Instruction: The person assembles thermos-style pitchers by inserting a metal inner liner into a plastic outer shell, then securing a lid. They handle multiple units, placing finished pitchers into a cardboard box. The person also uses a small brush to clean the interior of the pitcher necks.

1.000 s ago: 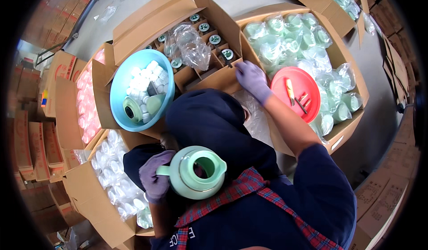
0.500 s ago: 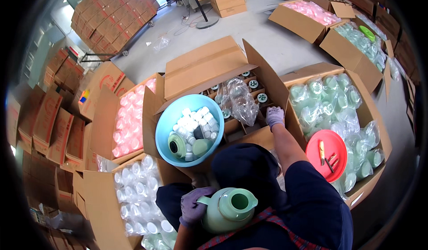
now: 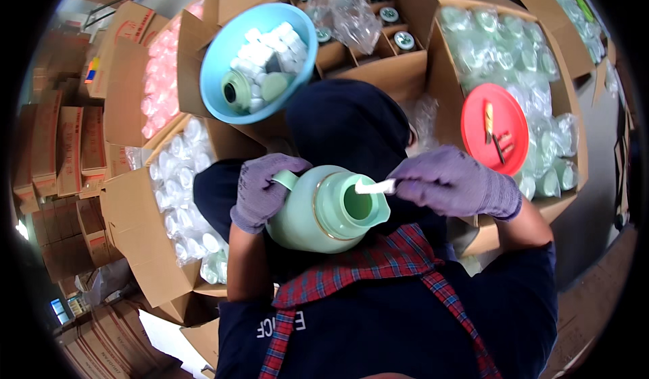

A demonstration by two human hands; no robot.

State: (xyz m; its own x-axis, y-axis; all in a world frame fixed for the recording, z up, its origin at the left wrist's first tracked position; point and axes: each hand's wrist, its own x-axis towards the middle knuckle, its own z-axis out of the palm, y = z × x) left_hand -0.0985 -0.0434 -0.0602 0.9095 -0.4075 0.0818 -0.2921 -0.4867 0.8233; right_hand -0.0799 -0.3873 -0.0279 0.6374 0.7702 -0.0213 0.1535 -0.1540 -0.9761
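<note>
Pale green jug [image 3: 304,210] with a thin gold ring is just right of the left fingers, near the person's lap. It leans so its open mouth [image 3: 358,202] faces up and toward the right fingers. The left hand [image 3: 262,191], in a purple glove, is curled closed around the jug's handle [image 3: 285,179]. The right hand [image 3: 454,182] has a purple glove too. Its fingers are pinched nearly together on a small white stick-like piece [image 3: 376,187]. That piece pokes out left of the right fingers, over the jug's mouth; I can't tell if it touches the rim. Ahead of the left fingers is a blue tub [image 3: 220,51] with a heap of small white pieces [image 3: 267,48] and two green parts [image 3: 236,90]. Ahead of the right fingers, a little to the right, is a red dish [image 3: 476,119] with a yellow-handled tool [image 3: 489,119] in it. Farther ahead, between both hands, is a cardboard box [image 3: 389,71] with dividers. Left of the left fingers are white pieces in clear wrap [image 3: 179,190], and past them, farther ahead, are pink ones [image 3: 161,75].
</note>
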